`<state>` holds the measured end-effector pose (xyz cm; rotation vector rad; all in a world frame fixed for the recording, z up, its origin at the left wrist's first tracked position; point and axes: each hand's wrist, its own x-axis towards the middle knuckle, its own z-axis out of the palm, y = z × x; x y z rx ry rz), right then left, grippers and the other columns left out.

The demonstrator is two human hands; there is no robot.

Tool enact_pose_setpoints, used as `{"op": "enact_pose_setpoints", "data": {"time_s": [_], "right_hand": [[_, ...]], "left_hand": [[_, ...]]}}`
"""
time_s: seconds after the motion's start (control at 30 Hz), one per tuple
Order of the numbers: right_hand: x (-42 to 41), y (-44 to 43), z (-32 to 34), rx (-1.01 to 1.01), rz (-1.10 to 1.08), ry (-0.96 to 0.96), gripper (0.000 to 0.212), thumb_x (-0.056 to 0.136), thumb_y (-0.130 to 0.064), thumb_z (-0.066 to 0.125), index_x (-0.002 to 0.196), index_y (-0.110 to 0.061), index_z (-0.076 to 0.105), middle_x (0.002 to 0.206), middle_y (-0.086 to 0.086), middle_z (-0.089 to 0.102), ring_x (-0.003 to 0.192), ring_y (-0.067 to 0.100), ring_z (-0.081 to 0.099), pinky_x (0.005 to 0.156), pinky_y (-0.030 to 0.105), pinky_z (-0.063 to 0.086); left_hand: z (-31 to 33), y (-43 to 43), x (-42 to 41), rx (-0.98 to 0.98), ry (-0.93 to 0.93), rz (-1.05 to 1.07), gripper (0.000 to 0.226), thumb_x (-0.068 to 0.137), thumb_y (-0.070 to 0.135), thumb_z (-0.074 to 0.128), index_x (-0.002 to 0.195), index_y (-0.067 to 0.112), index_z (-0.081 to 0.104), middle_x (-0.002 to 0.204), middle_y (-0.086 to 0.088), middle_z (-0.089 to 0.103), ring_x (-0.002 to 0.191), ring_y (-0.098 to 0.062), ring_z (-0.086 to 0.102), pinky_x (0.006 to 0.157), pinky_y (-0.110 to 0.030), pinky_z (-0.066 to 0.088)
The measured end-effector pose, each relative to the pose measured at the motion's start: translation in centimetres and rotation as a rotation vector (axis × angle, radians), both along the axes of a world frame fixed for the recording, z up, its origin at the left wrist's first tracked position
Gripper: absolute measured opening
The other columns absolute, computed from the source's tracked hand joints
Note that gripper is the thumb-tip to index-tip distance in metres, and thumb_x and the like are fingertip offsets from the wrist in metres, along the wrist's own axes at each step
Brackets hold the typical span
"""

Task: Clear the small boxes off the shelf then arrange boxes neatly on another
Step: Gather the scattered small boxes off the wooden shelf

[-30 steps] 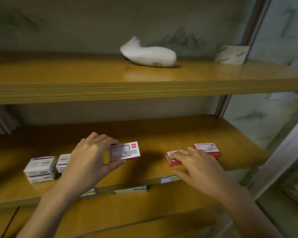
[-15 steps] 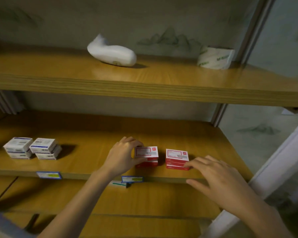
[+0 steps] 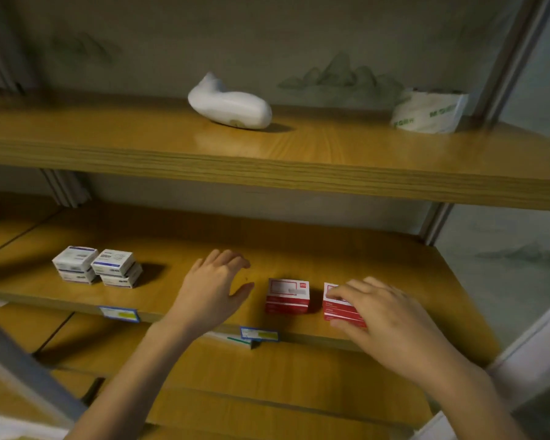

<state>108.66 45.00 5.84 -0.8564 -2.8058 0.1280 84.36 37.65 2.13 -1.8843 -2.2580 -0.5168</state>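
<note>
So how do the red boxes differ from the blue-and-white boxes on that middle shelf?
The red boxes have red sides; the blue-and-white boxes are white with blue bands. The red stacks stand apart; the blue-and-white stacks touch. The right hand grips one red stack; no hand touches the blue-and-white boxes. Both sit on the same shelf.

Dim, warm, yellowish light comes from the left: the white-and-blue boxes (image 3: 97, 268) throw dark shadows rightward on the middle shelf (image 3: 346, 255). A soft sheen lies on the upper shelf (image 3: 108, 128) below the white figurine (image 3: 229, 104). Detail is soft throughout, and the shelf lines bow toward the edges.
</note>
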Motion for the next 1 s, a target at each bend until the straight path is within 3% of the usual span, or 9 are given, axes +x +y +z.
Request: {"op": "enact_pose_setpoints", "data": {"time_s": [0.33, 0.63, 0.83, 1.0], "right_hand": [[-9.0, -2.2, -0.7, -0.029, 0.344, 0.017, 0.040, 0.089, -0.049, 0.041, 0.127, -0.039, 0.036, 0.124, -0.019, 0.044, 0.112, 0.000, 0.037, 0.085, 0.017, 0.029], [-20.0, -10.3, -1.3, -0.035, 0.719, -0.007, 0.041, 0.089, -0.049, 0.044, 0.127, -0.037, 0.037, 0.127, -0.017, 0.044, 0.117, 0.003, 0.036, 0.091, 0.021, 0.033], [-27.0, -17.7, -0.9, -0.058, 0.859, -0.017, 0.042, 0.088, -0.046, 0.045, 0.129, -0.036, 0.037, 0.126, -0.016, 0.046, 0.117, 0.004, 0.038, 0.094, 0.023, 0.034], [-33.1, -24.8, -1.7, -0.057, 0.852, 0.002, 0.042, 0.087, -0.046, 0.048, 0.126, -0.036, 0.039, 0.124, -0.017, 0.048, 0.114, 0.003, 0.041, 0.093, 0.023, 0.038]], "left_hand": [[0.2, -12.1, -3.4, -0.213, 0.185, 0.402, 0.044, 0.090, 0.049, 0.036, 0.130, 0.030, 0.039, 0.131, 0.011, 0.046, 0.123, -0.011, 0.038, 0.100, -0.027, 0.031], [-0.1, -26.3, -6.5, -0.312, 0.118, 0.766, 0.044, 0.090, 0.050, 0.037, 0.130, 0.031, 0.038, 0.130, 0.011, 0.049, 0.120, -0.010, 0.043, 0.096, -0.026, 0.037], [-0.5, -35.0, -9.8, -0.341, 0.083, 0.903, 0.046, 0.091, 0.051, 0.035, 0.132, 0.030, 0.037, 0.131, 0.012, 0.049, 0.119, -0.009, 0.045, 0.096, -0.025, 0.039], [-0.4, -42.6, -14.8, -0.327, 0.078, 0.927, 0.045, 0.091, 0.050, 0.035, 0.131, 0.030, 0.037, 0.130, 0.012, 0.050, 0.117, -0.007, 0.046, 0.096, -0.024, 0.039]]}}
